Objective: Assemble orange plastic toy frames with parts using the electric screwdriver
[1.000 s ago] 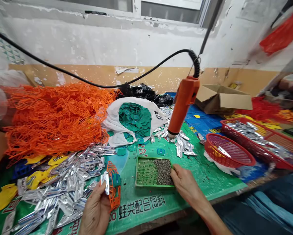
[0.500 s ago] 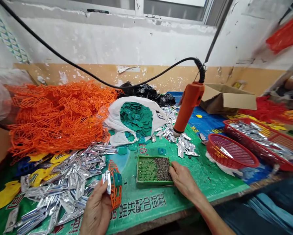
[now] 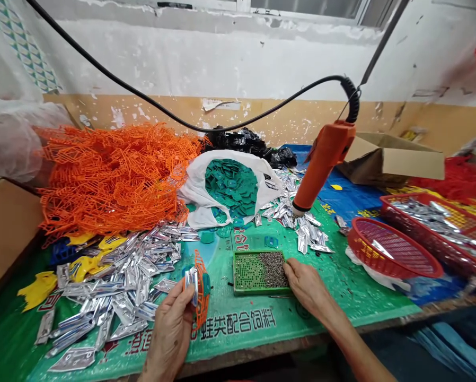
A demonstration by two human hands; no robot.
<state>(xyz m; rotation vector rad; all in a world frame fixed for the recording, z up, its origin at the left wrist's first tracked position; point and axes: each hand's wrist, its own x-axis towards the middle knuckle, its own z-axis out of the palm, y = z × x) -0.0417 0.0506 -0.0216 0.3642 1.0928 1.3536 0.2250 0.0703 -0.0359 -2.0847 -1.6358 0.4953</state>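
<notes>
A narrow passage separates the orange frame [image 3: 202, 307] from the green tray [image 3: 262, 291]; behind, to the right, a hanging tool [image 3: 324, 164] obstructs.

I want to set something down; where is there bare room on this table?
Mostly bare green sheet lies between the right hand and round red basket; a narrower strip separates the left hand from the green tray. Silver pieces and orange frames crowd the left.

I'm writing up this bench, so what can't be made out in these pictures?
In the head view:
Orange frame: partly hidden by the left hand.
Green tray, right end: partly covered by the right hand.
The tray's metal bits: too small to count.
Left cardboard box: cut off by the picture's edge.
</notes>
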